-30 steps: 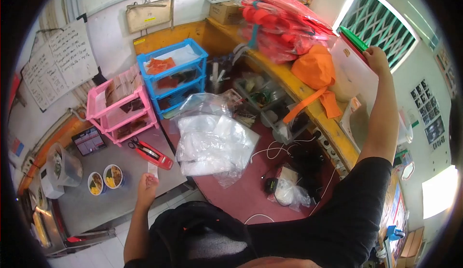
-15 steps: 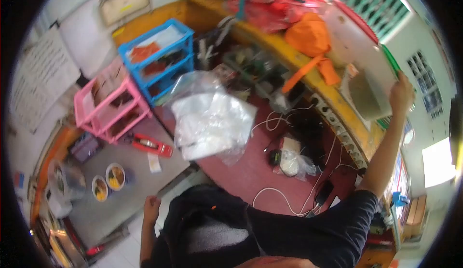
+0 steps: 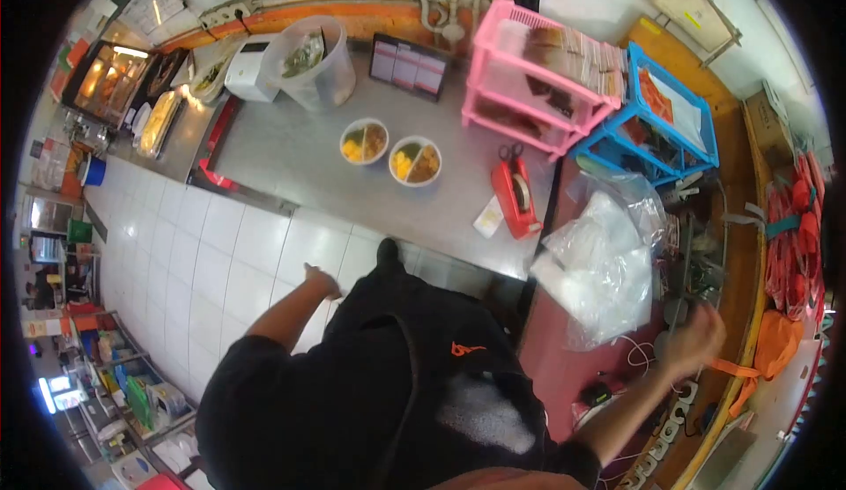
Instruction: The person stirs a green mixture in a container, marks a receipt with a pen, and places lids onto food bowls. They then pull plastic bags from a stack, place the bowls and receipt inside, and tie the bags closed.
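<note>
My left hand (image 3: pixel 322 280) hangs over the white tiled floor, in front of the steel counter (image 3: pixel 300 195). Its thumb stands apart from the fingers and nothing shows in it. On the right, my right hand (image 3: pixel 694 342) is blurred but looks open, with no object visible in it. It is above the dark red surface (image 3: pixel 555 336), near a pile of clear plastic bags (image 3: pixel 608 270) and an orange strap (image 3: pixel 733 368). Two round bowls of food, one left (image 3: pixel 363 121) and one right (image 3: pixel 414 184), stand on the counter, apart from both hands.
A red tape dispenser (image 3: pixel 514 195) lies near the counter's right edge. Behind it stand a pink rack (image 3: pixel 529 129) and a blue rack (image 3: pixel 674 168). A tablet (image 3: pixel 407 65) and a clear tub (image 3: pixel 308 67) stand farther back. White cables (image 3: pixel 636 349) run across the red surface.
The view has swung left, towards the counter and floor. My right hand has come away from the green-edged board and moved down beside the plastic bags. My left hand still hangs low.
</note>
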{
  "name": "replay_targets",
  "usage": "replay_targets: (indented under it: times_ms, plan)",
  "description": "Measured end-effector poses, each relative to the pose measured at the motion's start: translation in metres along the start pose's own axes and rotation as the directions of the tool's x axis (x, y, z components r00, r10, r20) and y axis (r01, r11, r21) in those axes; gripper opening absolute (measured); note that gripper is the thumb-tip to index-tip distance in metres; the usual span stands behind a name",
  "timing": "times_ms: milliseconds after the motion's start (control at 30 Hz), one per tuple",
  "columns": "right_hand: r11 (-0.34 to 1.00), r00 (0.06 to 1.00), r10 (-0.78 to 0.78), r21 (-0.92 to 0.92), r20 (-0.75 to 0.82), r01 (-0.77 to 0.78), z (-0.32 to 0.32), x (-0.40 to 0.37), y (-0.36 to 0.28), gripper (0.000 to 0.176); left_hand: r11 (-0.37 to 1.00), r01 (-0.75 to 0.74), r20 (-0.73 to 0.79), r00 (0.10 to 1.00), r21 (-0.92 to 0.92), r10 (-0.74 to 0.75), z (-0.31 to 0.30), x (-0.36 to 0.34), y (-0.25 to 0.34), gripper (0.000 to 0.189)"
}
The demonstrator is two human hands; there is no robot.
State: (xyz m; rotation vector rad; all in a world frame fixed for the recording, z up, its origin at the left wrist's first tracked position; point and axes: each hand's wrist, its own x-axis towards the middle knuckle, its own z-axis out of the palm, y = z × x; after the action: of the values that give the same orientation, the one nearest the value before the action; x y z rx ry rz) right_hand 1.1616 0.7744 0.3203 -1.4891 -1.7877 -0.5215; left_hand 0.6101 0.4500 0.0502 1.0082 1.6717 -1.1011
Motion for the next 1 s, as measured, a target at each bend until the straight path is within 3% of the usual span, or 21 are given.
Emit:
replay_targets:
  times_ms: [33, 67, 133, 167, 200, 233, 267, 367, 433, 567, 633, 667, 700, 733, 767, 800, 833, 867, 900, 933, 1000]
  plan:
    - [0.795, 0.971, 0.178, 0.558, 0.159, -0.237, 0.053, -0.005, -0.046, 0.022, 0.983, 0.055, 0.001, 0.998, 0.173, -0.056, 0.007, 0.020, -0.020, 0.056]
    - [0.731, 0.953, 0.151, 0.620, 0.261, -0.286, 0.086, 0.002, -0.096, 0.024, 0.992, 0.107, -0.157, 0.983, 0.069, -0.095, 0.028, 0.061, -0.042, 0.055]
    - [0.710, 0.967, -0.224, 0.700, 0.118, 0.080, 0.147, 0.033, -0.198, 0.025, 0.867, -0.176, -0.379, 0.925, -0.466, -0.016, 0.014, 0.057, -0.073, 0.046]
    - [0.740, 0.947, -0.301, 0.654, 0.109, 0.160, 0.178, 0.056, -0.242, 0.022, 0.749, -0.403, -0.563, 0.825, -0.526, 0.049, 0.031, 0.099, -0.092, 0.044]
    - [0.734, 0.890, -0.403, 0.657, 0.215, 0.174, 0.195, 0.089, -0.287, 0.023, 0.723, -0.450, -0.605, 0.795, -0.525, 0.055, 0.020, 0.087, -0.101, 0.050]
    - [0.689, 0.893, -0.444, 0.664, 0.068, 0.291, 0.254, 0.106, -0.311, 0.020, 0.734, -0.463, -0.639, 0.768, -0.497, 0.052, 0.015, 0.083, -0.111, 0.049]
    - [0.805, 0.880, -0.439, 0.513, 0.181, 0.296, 0.290, 0.129, -0.335, 0.019, 0.756, -0.477, -0.678, 0.732, -0.449, 0.059, 0.015, 0.086, -0.123, 0.049]
    - [0.933, 0.880, -0.306, 0.297, 0.363, 0.202, 0.348, 0.182, -0.373, 0.019, 0.615, -0.516, -0.659, 0.752, -0.596, -0.007, 0.019, 0.093, -0.166, 0.047]
    - [0.958, 0.716, -0.235, 0.032, 0.657, 0.285, 0.368, 0.197, -0.381, 0.019, 0.560, -0.466, -0.614, 0.783, -0.685, -0.099, 0.025, 0.088, -0.197, 0.046]
    - [0.947, 0.772, -0.272, 0.018, 0.574, 0.321, 0.356, 0.214, -0.374, 0.019, 0.588, -0.347, -0.531, 0.830, -0.731, -0.170, 0.071, 0.118, -0.256, 0.046]
    - [0.934, 0.837, 0.003, 0.298, 0.547, -0.198, 0.340, 0.222, -0.365, 0.018, 0.586, -0.310, -0.475, 0.868, -0.748, -0.147, 0.085, 0.137, -0.276, 0.046]
    - [0.938, 0.830, 0.005, 0.285, 0.557, -0.197, 0.344, 0.219, -0.355, 0.018, 0.585, -0.271, -0.425, 0.894, -0.764, -0.141, 0.091, 0.143, -0.282, 0.047]
    - [0.605, 0.798, -0.038, 0.649, 0.601, -0.460, 0.349, 0.216, -0.343, 0.019, 0.570, -0.245, -0.380, 0.916, -0.785, -0.130, 0.093, 0.149, -0.288, 0.047]
    - [0.084, 0.777, -0.096, 0.783, 0.622, -0.616, 0.355, 0.211, -0.331, 0.020, 0.624, -0.270, -0.416, 0.904, -0.733, -0.099, 0.091, 0.159, -0.291, 0.048]
    - [0.096, 0.761, -0.097, 0.767, 0.642, -0.634, 0.356, 0.210, -0.323, 0.020, 0.611, -0.261, -0.393, 0.915, -0.748, -0.089, 0.100, 0.181, -0.298, 0.048]
    - [0.361, 0.689, -0.115, 0.676, 0.716, -0.642, 0.355, 0.210, -0.319, 0.020, 0.637, -0.345, -0.489, 0.870, -0.690, -0.059, 0.104, 0.198, -0.302, 0.049]
    - [0.597, 0.606, -0.115, 0.542, 0.787, -0.591, 0.355, 0.203, -0.319, 0.021, 0.655, -0.357, -0.524, 0.849, -0.666, -0.071, 0.085, 0.185, -0.297, 0.049]
    - [0.600, 0.576, -0.119, 0.520, 0.809, -0.608, 0.355, 0.191, -0.330, 0.021, 0.623, -0.389, -0.546, 0.835, -0.678, -0.073, 0.075, 0.186, -0.294, 0.049]
    - [0.862, 0.643, -0.197, 0.443, 0.741, -0.247, 0.353, 0.178, -0.346, 0.021, 0.581, -0.373, -0.518, 0.850, -0.723, -0.098, 0.062, 0.183, -0.288, 0.047]
    - [0.945, 0.663, -0.319, 0.281, 0.678, 0.168, 0.352, 0.168, -0.356, 0.021, 0.561, -0.390, -0.527, 0.844, -0.731, -0.100, 0.047, 0.176, -0.281, 0.044]
    - [0.886, 0.708, -0.432, 0.115, 0.559, 0.450, 0.365, 0.162, -0.346, 0.025, 0.583, -0.438, -0.590, 0.802, -0.684, -0.091, 0.040, 0.187, -0.274, 0.041]
